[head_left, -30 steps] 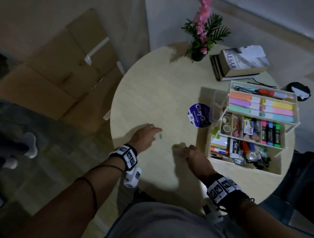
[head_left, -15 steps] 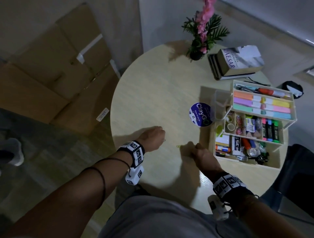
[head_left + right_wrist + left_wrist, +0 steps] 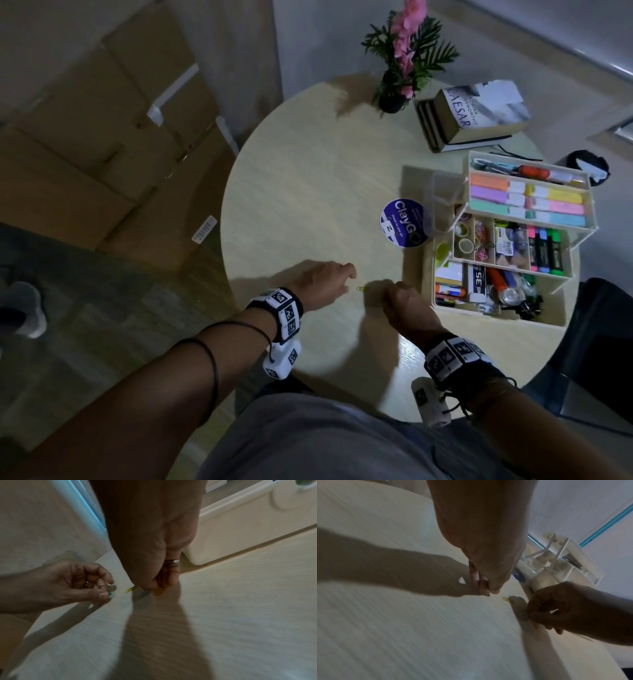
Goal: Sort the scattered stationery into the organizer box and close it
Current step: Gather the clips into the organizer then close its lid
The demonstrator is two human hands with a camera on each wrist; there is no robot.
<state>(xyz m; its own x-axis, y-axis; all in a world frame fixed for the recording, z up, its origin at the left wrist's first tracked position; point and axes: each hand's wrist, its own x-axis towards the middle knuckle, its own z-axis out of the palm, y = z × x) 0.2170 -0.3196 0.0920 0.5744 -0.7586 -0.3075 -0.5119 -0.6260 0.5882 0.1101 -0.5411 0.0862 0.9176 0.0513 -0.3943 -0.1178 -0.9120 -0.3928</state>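
A yellow paper clip [image 3: 360, 288] [image 3: 508, 600] [image 3: 131, 588] lies on the round table [image 3: 308, 192] between my two hands. My left hand [image 3: 346, 279] [image 3: 106, 592] pinches a green paper clip [image 3: 111, 593] between thumb and fingertip, just left of the yellow one. My right hand [image 3: 394, 291] [image 3: 154, 588] is curled with fingertips down on the table, pinching a bluish paper clip [image 3: 145, 592] [image 3: 524, 615]. The open cream organizer box [image 3: 558, 308] [image 3: 240, 534] stands right of my right hand, its raised trays filled with highlighters, markers, tape and clips.
A round purple ClayGo tub [image 3: 404, 222] sits against the box's left side. A stack of books [image 3: 479, 116] and a potted pink flower [image 3: 404, 61] stand at the table's far side. Cardboard boxes [image 3: 102, 137] lie on the floor to the left.
My left hand took the green clip off the table and moved right, close to my right hand. My right hand shifted slightly towards the yellow clip.
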